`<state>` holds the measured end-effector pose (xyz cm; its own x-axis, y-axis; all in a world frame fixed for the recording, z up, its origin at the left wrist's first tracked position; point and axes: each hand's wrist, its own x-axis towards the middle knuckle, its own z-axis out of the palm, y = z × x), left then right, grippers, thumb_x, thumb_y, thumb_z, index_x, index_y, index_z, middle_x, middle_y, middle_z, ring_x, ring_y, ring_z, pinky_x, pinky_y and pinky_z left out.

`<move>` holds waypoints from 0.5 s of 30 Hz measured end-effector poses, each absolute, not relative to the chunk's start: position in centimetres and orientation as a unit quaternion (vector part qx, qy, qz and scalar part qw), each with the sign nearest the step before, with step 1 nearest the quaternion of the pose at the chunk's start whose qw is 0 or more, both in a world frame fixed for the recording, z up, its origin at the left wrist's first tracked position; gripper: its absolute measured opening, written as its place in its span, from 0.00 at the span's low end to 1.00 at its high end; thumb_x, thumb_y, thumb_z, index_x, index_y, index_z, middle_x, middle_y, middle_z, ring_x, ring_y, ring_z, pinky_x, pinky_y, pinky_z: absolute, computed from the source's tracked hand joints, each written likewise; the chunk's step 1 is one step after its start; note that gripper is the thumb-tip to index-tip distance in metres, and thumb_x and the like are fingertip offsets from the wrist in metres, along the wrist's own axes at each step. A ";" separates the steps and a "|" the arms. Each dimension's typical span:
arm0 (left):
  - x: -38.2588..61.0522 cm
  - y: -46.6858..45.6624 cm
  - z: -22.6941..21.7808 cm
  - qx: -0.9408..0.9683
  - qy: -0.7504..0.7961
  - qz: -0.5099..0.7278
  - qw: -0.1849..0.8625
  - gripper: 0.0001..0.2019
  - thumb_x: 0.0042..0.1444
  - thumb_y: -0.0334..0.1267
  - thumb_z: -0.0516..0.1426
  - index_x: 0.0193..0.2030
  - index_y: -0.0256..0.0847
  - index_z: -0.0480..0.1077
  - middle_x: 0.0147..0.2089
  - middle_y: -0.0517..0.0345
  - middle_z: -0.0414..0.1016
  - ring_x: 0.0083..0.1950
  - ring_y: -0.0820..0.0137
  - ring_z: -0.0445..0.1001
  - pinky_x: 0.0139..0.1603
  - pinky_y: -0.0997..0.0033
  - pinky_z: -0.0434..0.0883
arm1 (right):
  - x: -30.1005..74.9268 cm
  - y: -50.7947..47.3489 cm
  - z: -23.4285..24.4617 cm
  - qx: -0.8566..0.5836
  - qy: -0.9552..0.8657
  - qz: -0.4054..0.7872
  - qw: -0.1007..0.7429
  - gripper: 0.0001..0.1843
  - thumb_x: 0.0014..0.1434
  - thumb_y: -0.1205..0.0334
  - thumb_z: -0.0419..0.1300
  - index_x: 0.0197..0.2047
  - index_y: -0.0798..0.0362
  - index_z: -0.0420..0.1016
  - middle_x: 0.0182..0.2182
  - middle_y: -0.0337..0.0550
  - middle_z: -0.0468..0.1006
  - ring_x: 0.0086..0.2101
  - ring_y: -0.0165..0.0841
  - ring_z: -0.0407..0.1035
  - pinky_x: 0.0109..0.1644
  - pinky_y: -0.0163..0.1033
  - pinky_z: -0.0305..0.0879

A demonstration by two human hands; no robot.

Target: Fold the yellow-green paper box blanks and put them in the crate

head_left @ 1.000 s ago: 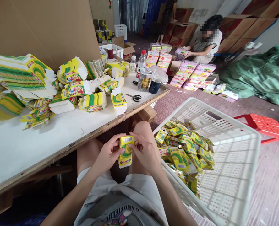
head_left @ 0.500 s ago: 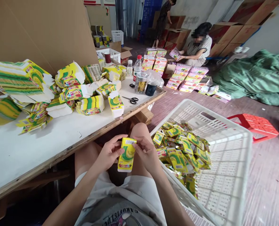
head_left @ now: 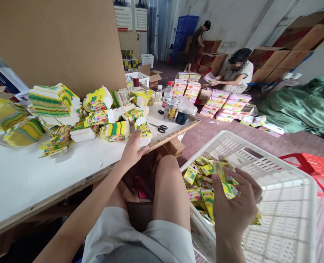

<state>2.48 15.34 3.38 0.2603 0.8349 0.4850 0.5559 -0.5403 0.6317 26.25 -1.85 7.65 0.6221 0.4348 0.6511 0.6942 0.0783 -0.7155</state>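
My left hand [head_left: 131, 152] reaches over the table's front edge with its fingers stretched out. Its fingertips are at a small stack of flat yellow-and-green cartons [head_left: 145, 137]; whether they touch it, I cannot tell. Above the white plastic basket [head_left: 285, 162], my right hand [head_left: 237, 206] has its fingers spread. A heap of filled yellow-and-green cartons [head_left: 191, 176] lies in the basket beneath it. The right hand partly hides the heap, and one carton [head_left: 230, 190] shows between its thumb and fingers, apparently loose.
More carton stacks [head_left: 115, 131] line the white table [head_left: 27, 179]. Scissors [head_left: 162, 128], a jar [head_left: 170, 110], a dark cup [head_left: 182, 117] and a bottle [head_left: 167, 94] stand or lie at its right end. A red stool [head_left: 319, 166] is beyond the basket. Two people work behind pink boxes [head_left: 218, 106].
Both hands have parted from the carton they held over my lap. The left went forward to the table stack, the right moved right over the basket. The view has shifted.
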 end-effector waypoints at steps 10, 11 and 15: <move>-0.4 17.5 2.5 0.777 0.465 0.413 0.096 0.13 0.65 0.34 0.53 0.48 0.41 0.79 0.52 0.50 0.83 0.55 0.60 0.80 0.59 0.57 0.74 | 21.0 -0.8 2.7 -0.624 -0.423 0.261 0.603 0.12 0.59 0.51 0.64 0.38 0.51 0.80 0.33 0.46 0.82 0.35 0.41 0.75 0.42 0.46 0.71; -0.4 17.4 2.5 0.771 0.469 0.422 0.088 0.13 0.66 0.34 0.53 0.47 0.41 0.79 0.51 0.50 0.84 0.53 0.60 0.81 0.58 0.57 0.75 | 20.6 -0.6 2.7 -0.617 -0.425 0.281 0.600 0.13 0.59 0.51 0.63 0.39 0.51 0.80 0.33 0.46 0.82 0.35 0.40 0.75 0.43 0.46 0.71; -0.7 18.2 2.7 0.740 0.483 0.465 0.062 0.14 0.66 0.35 0.51 0.47 0.39 0.78 0.49 0.47 0.84 0.50 0.61 0.82 0.54 0.59 0.76 | 19.0 -0.4 3.3 -0.596 -0.436 0.331 0.587 0.13 0.60 0.49 0.62 0.39 0.50 0.79 0.32 0.44 0.81 0.33 0.39 0.74 0.39 0.43 0.71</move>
<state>-0.71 18.21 2.69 0.1023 0.7716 0.6278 0.6567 -0.5264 0.5400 18.95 -0.39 3.35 0.4005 0.9087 0.1181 0.1312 0.0706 -0.9888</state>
